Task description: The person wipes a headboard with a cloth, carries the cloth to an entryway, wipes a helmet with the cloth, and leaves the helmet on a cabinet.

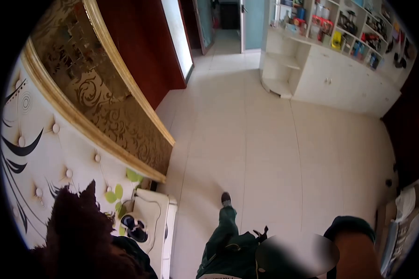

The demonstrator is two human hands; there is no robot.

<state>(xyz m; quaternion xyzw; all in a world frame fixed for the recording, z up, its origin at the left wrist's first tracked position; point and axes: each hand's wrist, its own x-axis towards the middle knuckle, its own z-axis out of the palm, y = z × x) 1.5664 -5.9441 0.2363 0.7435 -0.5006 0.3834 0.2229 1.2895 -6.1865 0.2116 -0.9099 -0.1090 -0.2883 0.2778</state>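
Observation:
A dark brown-maroon shaggy, fluffy piece [79, 228] rises at the lower left, beside a dark green sleeve [134, 251]. My left hand is hidden behind or below it, so its grip does not show. At the lower right, my right arm [356, 255] bends below a dark green sleeve cuff [351, 226]. My right hand is off the frame or lost in the blurred patch. Between the arms are dark green clothes [233, 255] with a dangling strap, and one dark shoe [226, 198] is on the floor.
A white cabinet [156, 207] with a dark object [136, 228] on it stands at the left, below a gold-framed panel [139, 107]. Pale tiles [246, 139] run towards a doorway [226, 32]. A white shelf unit [330, 76] holds many items. Boxes [400, 223] stand at the right.

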